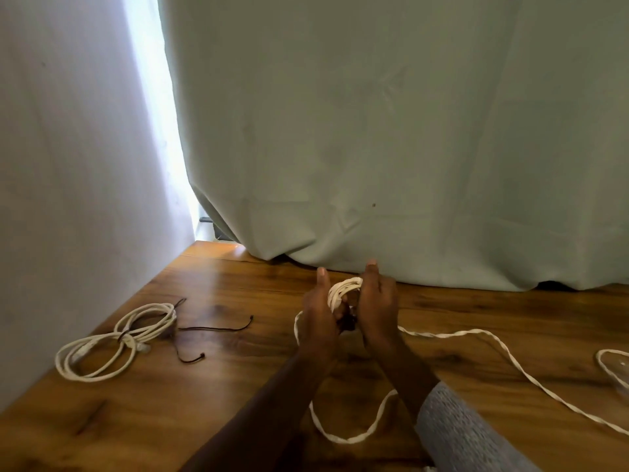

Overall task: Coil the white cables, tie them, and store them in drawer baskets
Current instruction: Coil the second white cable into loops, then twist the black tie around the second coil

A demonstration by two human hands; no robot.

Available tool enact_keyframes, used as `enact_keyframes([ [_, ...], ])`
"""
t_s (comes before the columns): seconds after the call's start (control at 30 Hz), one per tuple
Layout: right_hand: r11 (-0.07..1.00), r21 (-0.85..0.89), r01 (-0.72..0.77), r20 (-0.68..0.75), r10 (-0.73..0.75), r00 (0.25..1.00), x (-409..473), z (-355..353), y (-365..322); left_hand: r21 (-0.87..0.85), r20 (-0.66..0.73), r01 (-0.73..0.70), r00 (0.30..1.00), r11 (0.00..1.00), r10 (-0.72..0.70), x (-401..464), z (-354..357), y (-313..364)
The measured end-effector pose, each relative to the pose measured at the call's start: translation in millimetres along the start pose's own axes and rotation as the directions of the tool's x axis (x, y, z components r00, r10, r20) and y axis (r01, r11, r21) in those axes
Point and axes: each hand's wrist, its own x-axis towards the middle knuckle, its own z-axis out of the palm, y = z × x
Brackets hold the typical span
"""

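Both hands, left hand (318,318) and right hand (377,310), grip the white cable coil (342,289); a tied coil (119,338) lies left.

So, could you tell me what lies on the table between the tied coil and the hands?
In the head view, two loose dark ties lie on the wooden table there.

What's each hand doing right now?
Left hand: holds the white cable coil.
Right hand: holds the same coil from the other side.
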Motion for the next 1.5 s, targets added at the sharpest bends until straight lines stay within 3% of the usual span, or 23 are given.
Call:
enact_keyframes([
  [0.1,0.991,-0.086,0.106,0.183,-0.089,0.979,-16,6,0,0.074,-0.124,-0.041,0.991,0.996,0.050,-9,-16,11],
  [0.23,0.946,-0.224,0.234,0.449,-0.113,0.886,-27,22,-5,0.137,-0.197,-0.128,0.968,0.982,0.154,-17,-58,33],
  [0.4,0.924,-0.148,0.354,0.615,-0.194,0.764,-25,59,-16,0.184,-0.403,-0.135,0.893,0.974,0.200,-18,-117,72],
  [0.6,0.594,-0.383,0.707,0.829,-0.118,0.547,-38,105,-16,0.223,-0.580,-0.105,0.785,0.969,0.219,-19,-172,95],
  [0.7,0.383,-0.458,0.802,0.858,-0.045,0.512,-46,118,-6,0.220,-0.622,-0.113,0.749,0.969,0.229,-18,-183,94],
  [0.9,0.353,-0.443,0.824,0.876,-0.026,0.482,-43,121,0,0.236,-0.634,-0.134,0.730,0.963,0.257,-10,-185,98],
  [1.03,0.163,-0.362,0.918,0.930,-0.008,0.368,-40,109,0,0.221,-0.656,-0.091,0.723,0.971,0.217,0,-185,101],
  [1.17,0.124,-0.392,0.911,0.918,-0.005,0.396,-25,85,4,0.175,-0.627,-0.103,0.755,0.979,0.192,6,-172,98],
  [1.37,0.488,-0.416,0.767,0.799,-0.207,0.565,14,32,7,0.175,-0.566,-0.145,0.794,0.974,0.220,24,-133,85],
  [1.5,0.568,-0.416,0.710,0.656,-0.354,0.667,25,-1,23,0.134,-0.552,-0.137,0.812,0.981,0.189,42,-92,65],
])
